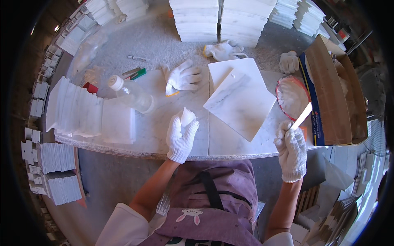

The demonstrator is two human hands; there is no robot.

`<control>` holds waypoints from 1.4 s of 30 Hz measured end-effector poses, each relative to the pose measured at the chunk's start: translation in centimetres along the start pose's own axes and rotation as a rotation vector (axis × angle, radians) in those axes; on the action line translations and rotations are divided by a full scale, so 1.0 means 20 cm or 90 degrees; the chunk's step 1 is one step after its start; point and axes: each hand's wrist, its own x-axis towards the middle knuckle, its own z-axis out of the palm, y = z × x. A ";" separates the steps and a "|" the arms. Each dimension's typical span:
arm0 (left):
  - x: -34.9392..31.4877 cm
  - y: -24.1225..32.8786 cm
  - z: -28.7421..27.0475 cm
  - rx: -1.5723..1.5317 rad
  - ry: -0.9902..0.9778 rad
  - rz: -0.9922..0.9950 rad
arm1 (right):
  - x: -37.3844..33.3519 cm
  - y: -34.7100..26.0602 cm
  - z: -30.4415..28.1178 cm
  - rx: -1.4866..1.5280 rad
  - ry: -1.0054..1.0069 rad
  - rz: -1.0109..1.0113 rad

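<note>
Holding a small white lump (187, 117) in the gloved left hand (181, 137), the person stands at the stone table (164, 135), and the fingers of this hand are curled closed around the lump's lower part. The right hand (290, 149), also in a white glove, is closed on a thin flat stick (301, 116) that points up toward the round bowl (292, 96) of white paste. The marble tile (240, 104) lies flat on the table, left of the bowl and apart from both hands. A plastic bottle (132, 95) lies on its side further left of the tile, and a spare glove (183, 76) rests beyond it. I judge that the step in hand is taking up the filling material, with nothing yet laid on the tile. The next move seems to call for bringing the stick tip down to the tile surface with a light, steady pressure.
</note>
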 end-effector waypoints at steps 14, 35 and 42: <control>0.04 -0.03 0.02 -0.067 0.028 -0.042 | 0.18 -0.15 0.20 -0.304 -0.105 -0.017; 0.18 0.03 0.11 -0.018 0.025 -0.062 | 0.51 -0.03 0.42 -0.929 -0.175 -0.189; 0.17 0.04 0.11 -0.039 0.029 -0.091 | 0.56 0.01 0.45 -0.942 -0.156 -0.207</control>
